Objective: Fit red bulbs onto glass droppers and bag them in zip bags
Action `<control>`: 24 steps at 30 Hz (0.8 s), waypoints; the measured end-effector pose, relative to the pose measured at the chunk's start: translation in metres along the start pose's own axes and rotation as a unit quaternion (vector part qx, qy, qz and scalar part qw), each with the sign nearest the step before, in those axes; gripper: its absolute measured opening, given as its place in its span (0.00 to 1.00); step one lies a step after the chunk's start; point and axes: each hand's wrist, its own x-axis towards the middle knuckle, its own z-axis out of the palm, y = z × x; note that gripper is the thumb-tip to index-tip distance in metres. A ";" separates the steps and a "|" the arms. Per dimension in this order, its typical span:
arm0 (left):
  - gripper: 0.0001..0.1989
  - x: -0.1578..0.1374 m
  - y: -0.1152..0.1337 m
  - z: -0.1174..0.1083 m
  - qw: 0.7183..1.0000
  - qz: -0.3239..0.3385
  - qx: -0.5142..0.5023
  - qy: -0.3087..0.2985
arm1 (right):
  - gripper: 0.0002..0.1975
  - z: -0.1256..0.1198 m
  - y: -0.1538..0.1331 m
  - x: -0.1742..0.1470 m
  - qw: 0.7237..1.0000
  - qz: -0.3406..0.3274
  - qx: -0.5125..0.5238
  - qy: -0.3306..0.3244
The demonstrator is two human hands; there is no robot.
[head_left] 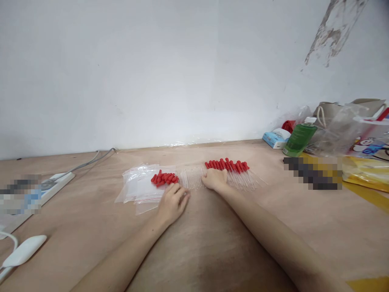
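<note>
My left hand (173, 202) rests on the table with its fingers curled, the thumb close to the forefinger. Whatever lies between them is too small to make out. Just beyond it, a heap of red rubber bulbs (164, 179) sits on clear zip bags (136, 188). Bare thin glass tubes (191, 178) lie side by side between the hands. At their right end is my right hand (215, 178), closed, its fingertips down by the tubes and partly hidden. Right beside it lies a row of droppers (240, 175), glass tubes with red bulbs at their far ends.
A power strip (62, 180) with a grey cable lies at left, and a white plug-like piece (26, 250) is nearer. Along the right stand a green bottle (300, 138), a blue tissue pack (275, 138) and plastic bags (331, 125). A wall (152, 81) closes off the back.
</note>
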 end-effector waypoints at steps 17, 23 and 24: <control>0.13 0.018 -0.053 -0.012 0.984 0.073 0.161 -0.019 | 0.12 -0.013 0.047 -0.064 0.979 -0.144 0.048 0.135; 0.12 0.017 -0.055 -0.012 0.985 0.074 0.150 0.032 | 0.12 -0.004 0.053 -0.076 0.973 -0.149 0.055 0.169; 0.12 0.017 -0.056 -0.011 0.985 0.072 0.150 0.039 | 0.12 -0.003 0.053 -0.076 0.972 -0.151 0.061 0.172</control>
